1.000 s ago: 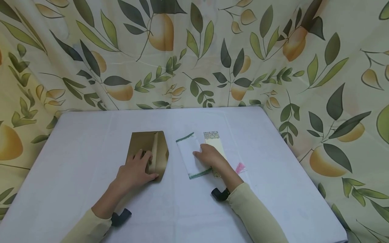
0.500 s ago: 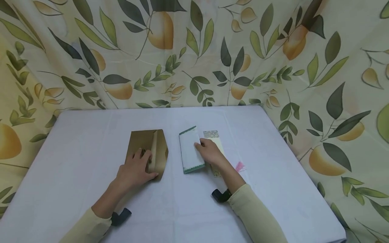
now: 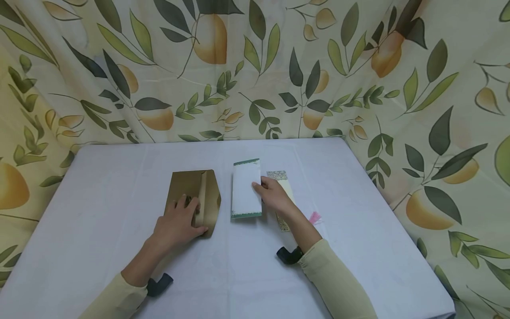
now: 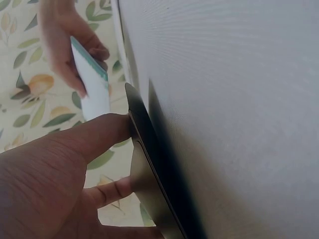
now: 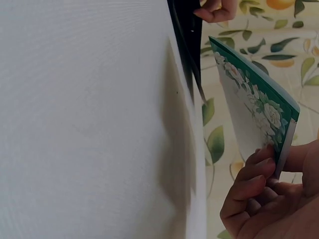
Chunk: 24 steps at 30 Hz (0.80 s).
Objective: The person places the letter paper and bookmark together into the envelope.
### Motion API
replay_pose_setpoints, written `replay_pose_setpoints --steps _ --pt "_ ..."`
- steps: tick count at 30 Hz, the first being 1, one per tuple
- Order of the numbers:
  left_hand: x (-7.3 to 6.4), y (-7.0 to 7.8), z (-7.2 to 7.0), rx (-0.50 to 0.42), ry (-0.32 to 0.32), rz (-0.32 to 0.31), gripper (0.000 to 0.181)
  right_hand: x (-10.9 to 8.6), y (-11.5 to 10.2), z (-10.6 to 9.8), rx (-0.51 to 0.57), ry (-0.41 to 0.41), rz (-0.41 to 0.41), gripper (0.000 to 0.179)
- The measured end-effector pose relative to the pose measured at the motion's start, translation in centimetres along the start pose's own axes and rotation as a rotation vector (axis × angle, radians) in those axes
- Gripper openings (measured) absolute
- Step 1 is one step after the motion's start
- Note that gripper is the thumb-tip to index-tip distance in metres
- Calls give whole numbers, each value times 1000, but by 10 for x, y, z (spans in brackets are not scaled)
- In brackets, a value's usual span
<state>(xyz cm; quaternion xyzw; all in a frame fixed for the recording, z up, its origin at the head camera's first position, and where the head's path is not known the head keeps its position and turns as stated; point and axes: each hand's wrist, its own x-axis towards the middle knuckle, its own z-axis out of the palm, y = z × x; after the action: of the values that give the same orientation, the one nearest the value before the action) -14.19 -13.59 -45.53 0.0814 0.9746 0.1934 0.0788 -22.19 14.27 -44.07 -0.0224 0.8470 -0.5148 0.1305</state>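
My left hand (image 3: 177, 221) holds a gold envelope (image 3: 211, 195) at the left of the table, its pointed flap facing right. The fingers bend at the envelope's pocket edge and the thumb is on its near edge. In the left wrist view, the envelope (image 4: 149, 174) shows nearly edge-on, close to the cloth. My right hand (image 3: 275, 195) pinches a folded white card (image 3: 245, 188) with green end borders by its right side, thumb on top and fingers beneath. White flowers on a green band decorate the card's underside (image 5: 254, 94) in the right wrist view.
A cream bookmark-like strip (image 3: 283, 182) with speckled ends lies partly under my right hand. Beside it is a pink tassel (image 3: 314, 218). The white cloth-covered table (image 3: 255, 274) ends at a leaf-and-fruit patterned curtain (image 3: 255, 79).
The right hand has raised the white card, turned it more upright and shifted it slightly away from me. The left hand stays at the envelope.
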Motion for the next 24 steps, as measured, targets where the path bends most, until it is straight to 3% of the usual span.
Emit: replay_pose_setpoints --steps 14,24 --pt "0 1 -2 -14 -3 -11 52 7 1 15 7 -94 -42 29" --pt "-1 3 -1 6 11 0 61 7 1 15 2 -93 -33 30"
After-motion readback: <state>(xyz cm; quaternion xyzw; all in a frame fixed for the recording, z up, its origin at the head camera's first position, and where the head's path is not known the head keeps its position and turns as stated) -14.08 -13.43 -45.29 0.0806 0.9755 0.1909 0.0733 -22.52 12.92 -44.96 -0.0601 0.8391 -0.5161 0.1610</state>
